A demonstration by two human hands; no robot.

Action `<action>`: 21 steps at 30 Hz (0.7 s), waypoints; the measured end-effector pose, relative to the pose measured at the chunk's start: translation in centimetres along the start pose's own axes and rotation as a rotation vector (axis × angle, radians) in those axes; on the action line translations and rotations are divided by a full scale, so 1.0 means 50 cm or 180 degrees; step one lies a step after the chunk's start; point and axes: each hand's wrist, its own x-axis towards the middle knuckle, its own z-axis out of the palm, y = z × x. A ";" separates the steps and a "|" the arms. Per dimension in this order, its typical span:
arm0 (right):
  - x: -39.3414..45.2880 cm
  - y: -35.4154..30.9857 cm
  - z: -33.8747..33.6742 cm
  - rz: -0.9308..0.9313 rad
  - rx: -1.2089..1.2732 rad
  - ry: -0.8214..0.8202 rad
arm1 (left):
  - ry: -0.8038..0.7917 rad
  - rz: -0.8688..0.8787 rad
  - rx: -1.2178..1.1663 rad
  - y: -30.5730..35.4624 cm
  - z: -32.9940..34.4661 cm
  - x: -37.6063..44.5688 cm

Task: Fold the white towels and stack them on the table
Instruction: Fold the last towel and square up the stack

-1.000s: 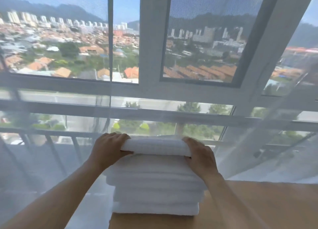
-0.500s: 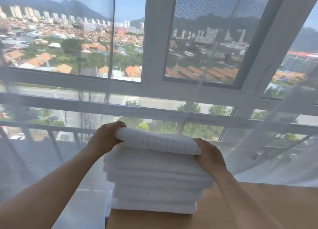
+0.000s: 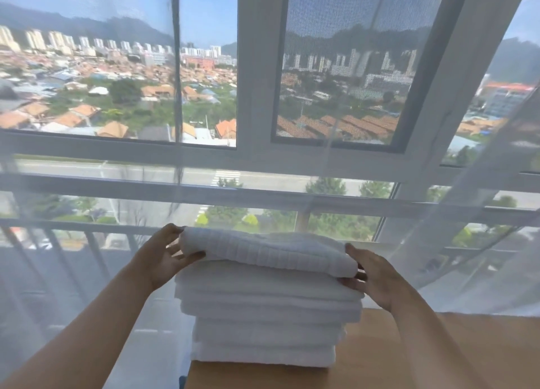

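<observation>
I am looking down at a stack of folded white towels [image 3: 268, 324] sitting at the near left corner of a wooden table [image 3: 455, 356], with its left side reaching to the table's left edge. The top towel [image 3: 266, 253], ribbed in texture, is lying across the stack slightly askew, its left end sitting higher than its right and its right end overhanging the layers beneath. My left hand [image 3: 163, 257] is resting against the left end of that top towel with the fingers [image 3: 171, 232] spread and curving over the upper edge and the thumb [image 3: 191, 256] pressing in under the fold; the hand is loosely spread rather than clenched, cupping the towel's end. My right hand [image 3: 371, 274] is lying flat against the right end, the fingers extended and touching both the top towel's corner and the towel just below it, palm facing inward, not closing on anything. Both forearms are reaching in from the bottom corners of the view. Behind the stack a sheer white curtain [image 3: 467, 242] is hanging across a large window [image 3: 263, 96], and through it I am seeing rooftops, tall buildings and hills.
</observation>
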 end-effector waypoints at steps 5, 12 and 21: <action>0.025 -0.028 0.036 0.0296 0.0018 0.0632 | 0.0237 -0.0428 0.0491 0.022 0.051 0.007; 0.077 -0.019 0.070 0.0323 -0.0663 0.0647 | 0.0649 0.0232 0.1614 -0.002 0.078 0.041; 0.043 -0.038 0.073 -0.0208 0.0188 0.0215 | 0.0261 0.1906 0.2081 -0.028 0.090 0.009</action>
